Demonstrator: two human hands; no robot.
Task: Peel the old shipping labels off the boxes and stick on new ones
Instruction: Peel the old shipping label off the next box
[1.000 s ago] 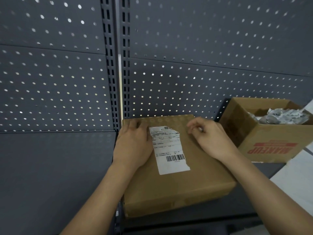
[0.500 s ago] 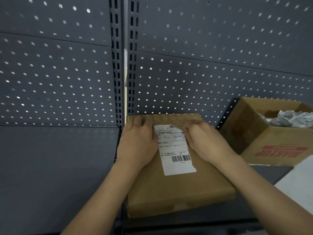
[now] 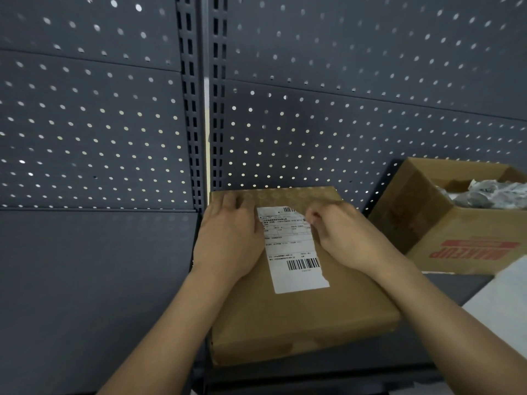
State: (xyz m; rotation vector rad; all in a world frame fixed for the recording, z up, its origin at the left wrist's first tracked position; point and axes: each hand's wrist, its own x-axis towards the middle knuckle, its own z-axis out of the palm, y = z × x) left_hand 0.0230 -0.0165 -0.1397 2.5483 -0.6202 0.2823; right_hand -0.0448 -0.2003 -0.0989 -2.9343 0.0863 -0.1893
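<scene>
Your flat brown cardboard box (image 3: 299,317) lies closed, broad face up, with its far edge at the grey perforated back panel (image 3: 328,132). A white rectangular paper shipping label (image 3: 293,252) is stuck on the top face, barcode toward you and lower right edge torn ragged. Your right hand (image 3: 350,238) pinches its upper right edge. Your left hand (image 3: 231,240) lies flat beside its left edge.
</scene>
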